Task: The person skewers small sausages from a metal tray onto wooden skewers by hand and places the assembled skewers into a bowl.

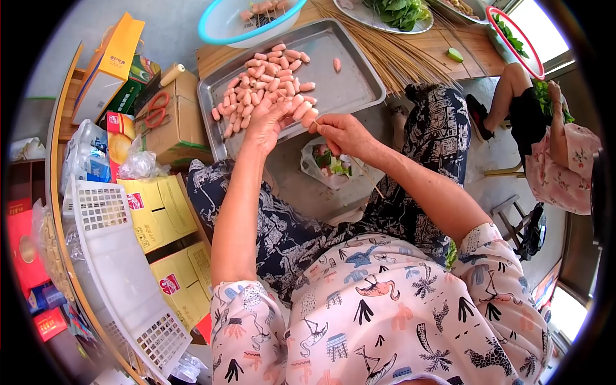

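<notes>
We find a food-preparation space, home or small eatery, we cannot tell which. Evidence noted: wooden table [491,62], metal tray [324,59] of sausages [260,80], loose skewers [394,54], plate of greens [399,11], stacked cartons [157,208], second person [557,151] handling leaves [543,99].

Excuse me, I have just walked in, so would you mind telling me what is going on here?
A seated person is putting sausages onto a stick: the left hand is on the sausages, and the right hand grips the stick. Many more sit loose in a tray, with a spread of bare sticks beside it. Off to the right, another person holds some greens.
</notes>
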### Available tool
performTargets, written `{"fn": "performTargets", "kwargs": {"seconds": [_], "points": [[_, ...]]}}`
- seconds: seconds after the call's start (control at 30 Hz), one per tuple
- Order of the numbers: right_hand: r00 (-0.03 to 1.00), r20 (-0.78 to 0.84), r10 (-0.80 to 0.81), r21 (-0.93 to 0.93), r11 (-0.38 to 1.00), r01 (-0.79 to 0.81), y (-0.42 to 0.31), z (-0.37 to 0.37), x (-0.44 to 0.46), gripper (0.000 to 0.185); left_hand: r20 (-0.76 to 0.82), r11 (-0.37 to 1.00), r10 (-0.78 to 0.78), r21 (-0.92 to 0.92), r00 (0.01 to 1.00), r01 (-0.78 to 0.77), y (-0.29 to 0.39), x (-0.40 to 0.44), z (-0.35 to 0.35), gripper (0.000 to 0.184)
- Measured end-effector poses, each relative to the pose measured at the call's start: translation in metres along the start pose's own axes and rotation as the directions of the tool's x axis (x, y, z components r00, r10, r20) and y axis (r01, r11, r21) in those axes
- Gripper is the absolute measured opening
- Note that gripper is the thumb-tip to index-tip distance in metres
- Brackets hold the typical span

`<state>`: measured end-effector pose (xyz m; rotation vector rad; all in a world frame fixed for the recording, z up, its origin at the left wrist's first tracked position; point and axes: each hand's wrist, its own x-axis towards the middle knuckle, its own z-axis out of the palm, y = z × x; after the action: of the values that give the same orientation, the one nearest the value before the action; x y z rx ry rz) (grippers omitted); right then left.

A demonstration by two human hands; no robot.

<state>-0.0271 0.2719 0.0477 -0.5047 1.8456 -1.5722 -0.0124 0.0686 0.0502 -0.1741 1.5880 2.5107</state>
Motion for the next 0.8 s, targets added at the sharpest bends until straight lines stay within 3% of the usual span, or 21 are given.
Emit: {"fn": "performTargets", "kwargs": {"seconds": [0.13, 0.2, 0.27, 0.3, 0.33, 0.37, 0.4, 0.47, 0.5, 0.57, 0.6, 0.67, 0.8], "points": [[0.999, -0.016, 0.035, 0.010, 0.999, -0.035, -0.007, 0.000, -0.002, 0.024, -0.073, 1.000, -0.010, -0.008, 0.997, 0.010, -0.015, 0.009, -0.028, 0.040], [0.998, -0.032, 0.045, 0.009, 0.999, -0.045, -0.008, -0.002, -0.002, 0.024, -0.370, 0.977, 0.040, 0.209, 0.928, 0.041, -0.012, 0.011, -0.050, 0.042], [0.998, -0.046, 0.052, 0.007, 0.999, -0.052, -0.008, -0.003, -0.002, 0.024, -0.573, 0.900, 0.194, 0.427, 0.796, 0.088, -0.009, 0.010, -0.070, 0.031], [0.997, -0.051, 0.058, 0.026, 0.998, -0.057, -0.008, -0.004, -0.003, 0.024, -0.575, 0.900, 0.196, 0.428, 0.794, 0.088, -0.019, 0.015, -0.103, 0.031], [0.996, -0.056, 0.064, 0.045, 0.997, -0.062, -0.009, -0.004, -0.003, 0.024, -0.567, 0.769, 0.386, 0.633, 0.728, 0.085, -0.040, 0.023, -0.150, 0.025], [0.997, -0.053, 0.062, 0.047, 0.997, -0.059, -0.009, -0.005, -0.003, 0.024, -0.504, 0.591, 0.562, 0.799, 0.655, 0.108, -0.036, 0.022, -0.151, 0.020], [0.997, -0.049, 0.057, 0.048, 0.997, -0.054, -0.009, -0.006, -0.003, 0.024, -0.503, 0.588, 0.563, 0.801, 0.655, 0.110, -0.037, 0.017, -0.152, 0.020], [0.998, -0.045, 0.052, 0.052, 0.997, -0.050, -0.010, -0.007, -0.004, 0.024, -0.647, 0.583, 0.484, 0.741, 0.590, 0.333, -0.035, 0.002, -0.144, 0.016], [0.998, -0.038, 0.047, 0.054, 0.998, -0.044, -0.012, -0.007, -0.006, 0.024, -0.645, 0.582, 0.484, 0.742, 0.591, 0.334, -0.044, 0.002, -0.156, 0.016], [0.999, -0.032, 0.040, 0.056, 0.998, -0.038, -0.013, -0.007, -0.007, 0.024, -0.521, 0.364, 0.529, 0.852, 0.670, 0.376, -0.055, -0.001, -0.168, 0.015], [0.999, -0.036, 0.040, 0.048, 0.998, -0.038, -0.014, -0.007, -0.006, 0.024, -0.520, 0.363, 0.530, 0.853, 0.670, 0.376, -0.054, -0.003, -0.166, 0.015], [0.998, -0.041, 0.039, 0.038, 0.999, -0.037, -0.014, -0.007, -0.006, 0.024, -0.495, 0.218, 0.529, 0.865, 0.690, 0.453, -0.055, -0.007, -0.160, 0.017], [0.998, -0.034, 0.046, 0.054, 0.998, -0.044, -0.012, -0.007, -0.006, 0.024, -0.492, 0.232, 0.482, 0.870, 0.725, 0.436, -0.048, -0.008, -0.146, 0.018]]}}
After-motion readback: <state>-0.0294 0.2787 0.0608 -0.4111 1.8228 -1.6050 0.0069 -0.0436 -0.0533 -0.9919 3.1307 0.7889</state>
